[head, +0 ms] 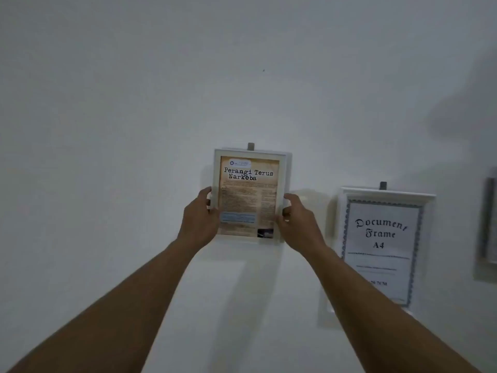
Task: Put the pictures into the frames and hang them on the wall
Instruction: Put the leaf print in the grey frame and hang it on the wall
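Two frames face me on the plain white wall. The white frame with the "Document Frame A4" sheet hangs to the right, and a sliver of another frame shows at the far edge. The white frame holding the brown "Perangi Terus Narkoba" poster is filled, grey hanger tab on top. My left hand grips its left side, my right hand its right. Hooked yet? I cannot tell. I reckon seating it and letting go are what's left.
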The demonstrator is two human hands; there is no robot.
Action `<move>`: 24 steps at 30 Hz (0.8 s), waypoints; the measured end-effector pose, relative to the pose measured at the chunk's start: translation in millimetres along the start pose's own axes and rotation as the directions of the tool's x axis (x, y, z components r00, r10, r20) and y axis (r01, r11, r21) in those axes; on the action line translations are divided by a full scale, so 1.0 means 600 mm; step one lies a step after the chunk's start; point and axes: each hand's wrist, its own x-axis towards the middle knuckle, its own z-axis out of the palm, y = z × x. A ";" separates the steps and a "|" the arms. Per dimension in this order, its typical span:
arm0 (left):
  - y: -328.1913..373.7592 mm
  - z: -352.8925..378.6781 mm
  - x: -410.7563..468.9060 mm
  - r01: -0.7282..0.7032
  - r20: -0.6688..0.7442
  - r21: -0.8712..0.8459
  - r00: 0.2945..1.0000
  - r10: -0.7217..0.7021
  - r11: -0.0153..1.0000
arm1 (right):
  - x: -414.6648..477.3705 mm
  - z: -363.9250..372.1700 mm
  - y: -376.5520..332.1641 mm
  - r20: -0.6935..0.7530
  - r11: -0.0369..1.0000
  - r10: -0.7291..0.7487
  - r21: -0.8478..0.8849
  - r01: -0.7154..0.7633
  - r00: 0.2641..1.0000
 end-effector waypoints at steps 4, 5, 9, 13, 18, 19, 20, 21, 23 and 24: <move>0.000 0.000 0.006 -0.032 -0.013 0.011 0.999 0.032 0.999 | 0.007 0.014 0.005 -0.050 1.000 -0.006 0.026 0.007 0.999; 0.001 -0.001 0.006 -0.044 -0.009 0.014 0.999 0.044 0.999 | 0.010 0.015 0.007 -0.059 0.999 -0.007 0.042 0.009 0.998; -0.008 -0.006 0.015 -0.076 0.021 0.045 0.997 0.075 0.996 | 0.007 0.005 0.006 -0.063 0.996 -0.015 0.090 0.021 0.998; -0.012 -0.007 0.016 -0.073 0.067 0.034 0.995 0.071 0.997 | 0.000 -0.012 0.005 -0.071 0.996 0.003 0.093 0.004 0.997; 0.009 -0.014 -0.013 -0.061 0.136 -0.002 0.989 0.060 0.998 | -0.031 -0.047 0.008 -0.042 0.997 0.013 0.078 -0.010 0.999; 0.015 -0.016 -0.024 -0.048 0.151 -0.010 0.987 0.049 0.999 | -0.043 -0.057 0.007 -0.032 0.997 0.016 0.078 -0.013 0.999; 0.023 -0.016 -0.037 -0.039 0.165 -0.018 0.985 0.041 0.999 | -0.055 -0.067 0.008 -0.021 0.997 0.017 0.076 -0.015 1.000; 0.030 -0.016 -0.052 -0.033 0.178 -0.026 0.983 0.037 0.999 | -0.068 -0.077 0.010 -0.012 0.996 0.020 0.088 -0.019 1.000; 0.043 -0.014 -0.085 -0.016 0.209 -0.046 0.978 0.026 0.999 | -0.095 -0.094 0.023 0.004 0.992 0.031 0.126 -0.031 1.000; 0.049 -0.011 -0.103 0.002 0.227 -0.060 0.974 0.012 0.998 | -0.112 -0.102 0.030 0.020 0.989 0.037 0.143 -0.039 0.999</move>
